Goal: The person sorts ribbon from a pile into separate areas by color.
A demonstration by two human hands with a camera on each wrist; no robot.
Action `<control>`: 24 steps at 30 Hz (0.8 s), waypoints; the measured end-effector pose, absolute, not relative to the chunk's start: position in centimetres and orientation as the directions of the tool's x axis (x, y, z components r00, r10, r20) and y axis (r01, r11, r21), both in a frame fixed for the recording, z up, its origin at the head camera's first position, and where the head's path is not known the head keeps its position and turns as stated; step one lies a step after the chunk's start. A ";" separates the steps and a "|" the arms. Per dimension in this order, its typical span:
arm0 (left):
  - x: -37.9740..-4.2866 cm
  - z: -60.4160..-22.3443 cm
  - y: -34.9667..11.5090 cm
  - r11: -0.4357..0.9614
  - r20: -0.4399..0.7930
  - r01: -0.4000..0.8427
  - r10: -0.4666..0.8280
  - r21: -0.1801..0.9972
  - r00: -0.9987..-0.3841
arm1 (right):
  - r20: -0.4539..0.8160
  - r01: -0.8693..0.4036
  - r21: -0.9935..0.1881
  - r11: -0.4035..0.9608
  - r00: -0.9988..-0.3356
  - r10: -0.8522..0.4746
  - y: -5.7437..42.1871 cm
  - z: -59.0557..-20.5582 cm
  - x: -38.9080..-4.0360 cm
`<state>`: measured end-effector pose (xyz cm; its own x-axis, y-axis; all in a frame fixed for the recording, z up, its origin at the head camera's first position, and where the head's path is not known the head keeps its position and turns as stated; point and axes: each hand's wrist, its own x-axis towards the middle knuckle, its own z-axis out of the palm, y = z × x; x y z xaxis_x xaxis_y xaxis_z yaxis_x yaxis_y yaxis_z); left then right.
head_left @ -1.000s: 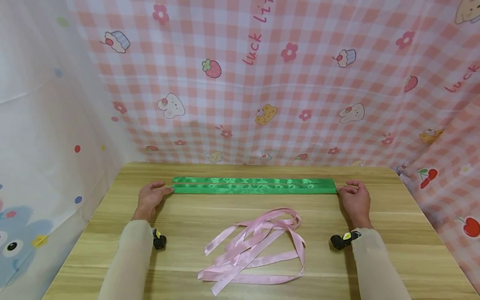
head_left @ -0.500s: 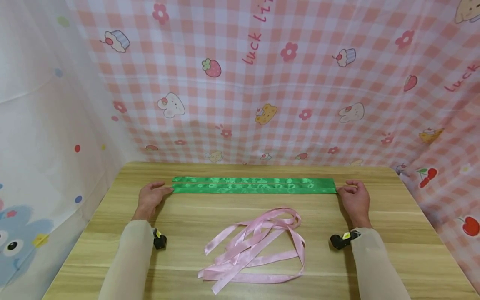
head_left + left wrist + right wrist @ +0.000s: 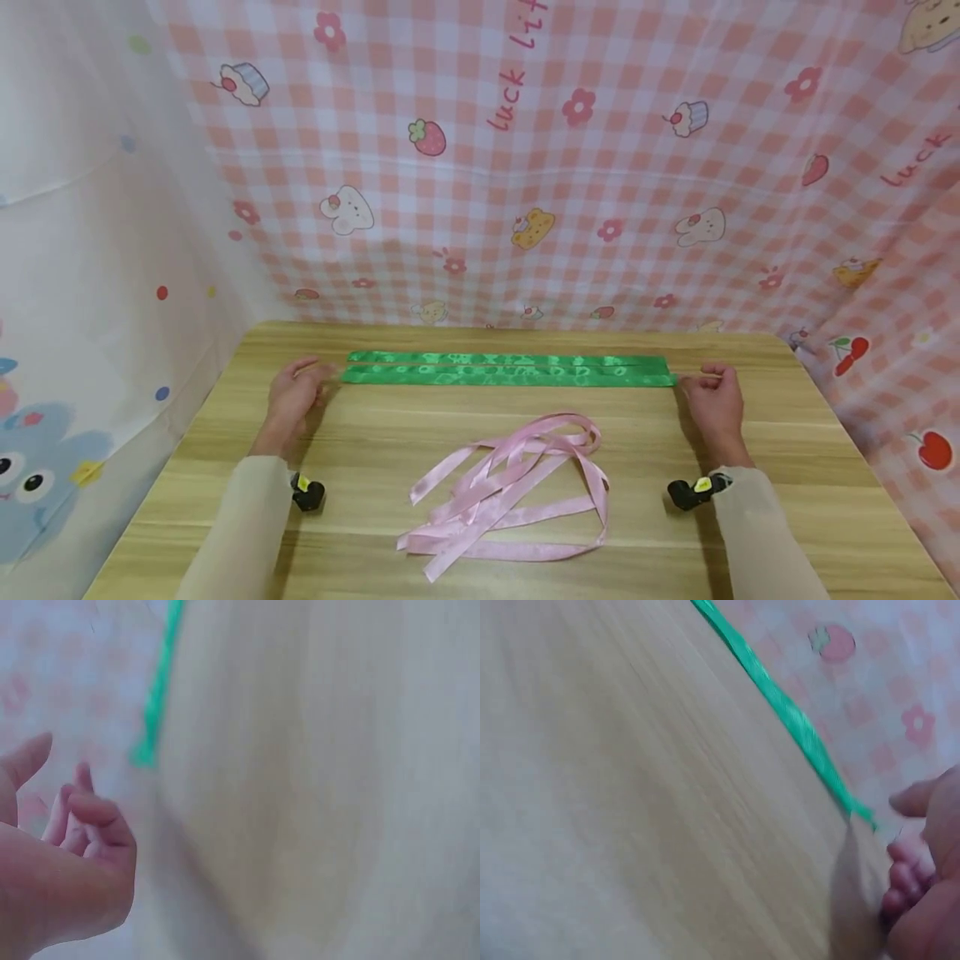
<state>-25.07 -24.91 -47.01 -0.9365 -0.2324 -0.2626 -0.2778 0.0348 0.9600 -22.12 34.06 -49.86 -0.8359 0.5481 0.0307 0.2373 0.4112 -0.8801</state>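
Observation:
A green satin ribbon [image 3: 510, 378] lies stretched left to right across the far part of the table, in two parallel strips that join at the right end. My left hand [image 3: 292, 398] is just off its left end, blurred by motion; in the left wrist view thumb and fingers [image 3: 105, 814] are apart, with nothing between them. Beyond the ribbon's right end, my right hand [image 3: 715, 407] hovers close by, its fingers loosely bent. A small gap between that hand and the green ribbon [image 3: 802, 735] shows in the right wrist view.
A loose heap of pink satin ribbon [image 3: 517, 492] lies on the wooden table [image 3: 360, 467], between my forearms and nearer to me. Behind the table hangs a pink checked cloth [image 3: 480, 192], with a white printed cloth [image 3: 90, 250] at the left.
Both hands have let go of the green ribbon's ends. The left hand has drawn back leftward, the right slightly rightward. The ribbons stay where they were; the head view has shifted a little.

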 end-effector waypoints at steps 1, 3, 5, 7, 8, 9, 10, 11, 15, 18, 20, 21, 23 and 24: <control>-24.7 -46.6 -24.5 0.078 -0.245 -0.264 -0.195 0.961 -0.950 | 0.036 0.236 -0.866 0.442 -0.850 0.525 33.7 -49.6 -22.0; -24.0 -45.7 -23.1 0.175 -0.210 -0.224 -0.094 0.959 -0.973 | 0.047 0.207 -0.835 0.510 -0.896 0.441 32.8 -49.1 -21.6; -23.4 -45.0 -21.2 0.238 -0.178 -0.167 0.025 0.957 -0.984 | 0.077 0.121 -0.813 0.569 -0.947 0.311 31.6 -48.7 -21.4; -22.8 -44.6 -19.0 0.265 -0.153 -0.114 0.135 0.958 -0.979 | 0.096 0.018 -0.798 0.603 -0.983 0.155 30.0 -48.3 -21.3; -22.4 -44.5 -17.8 0.273 -0.138 -0.085 0.181 0.958 -0.974 | 0.104 -0.034 -0.787 0.617 -0.991 0.078 29.0 -48.1 -21.3; -22.0 -44.5 -16.6 0.279 -0.125 -0.060 0.221 0.958 -0.967 | 0.110 -0.082 -0.778 0.623 -0.994 0.006 28.0 -48.0 -21.3; -21.8 -44.5 -15.4 0.285 -0.109 -0.033 0.256 0.958 -0.961 | 0.112 -0.127 -0.775 0.620 -0.992 -0.063 27.1 -47.8 -21.4; -21.5 -44.4 -14.3 0.287 -0.094 -0.007 0.293 0.958 -0.951 | 0.110 -0.162 -0.773 0.614 -0.987 -0.121 26.2 -47.7 -21.4; -20.9 -44.9 -10.3 0.317 -0.069 0.063 0.388 0.946 -0.919 | 0.037 -0.180 -0.808 0.561 -0.966 -0.257 23.2 -47.1 -21.4; -20.7 -45.6 -8.1 0.319 -0.083 0.067 0.435 0.945 -0.897 | -0.041 -0.126 -0.841 0.526 -0.955 -0.295 21.8 -47.1 -21.4; -20.8 -46.2 -7.0 0.323 -0.094 0.063 0.448 0.944 -0.889 | -0.063 -0.126 -0.840 0.527 -0.943 -0.327 21.2 -47.2 -21.4; -20.8 -46.5 -6.6 0.326 -0.097 0.063 0.453 0.943 -0.886 | -0.068 -0.132 -0.837 0.531 -0.938 -0.340 21.0 -47.4 -21.3; -20.8 -47.1 -5.7 0.332 -0.108 0.059 0.462 0.941 -0.880 | -0.053 -0.172 -0.818 0.549 -0.928 -0.370 20.7 -47.7 -21.3; -20.8 -47.3 -5.4 0.327 -0.114 0.051 0.466 0.943 -0.877 | -0.037 -0.200 -0.807 0.556 -0.922 -0.386 20.6 -47.8 -21.2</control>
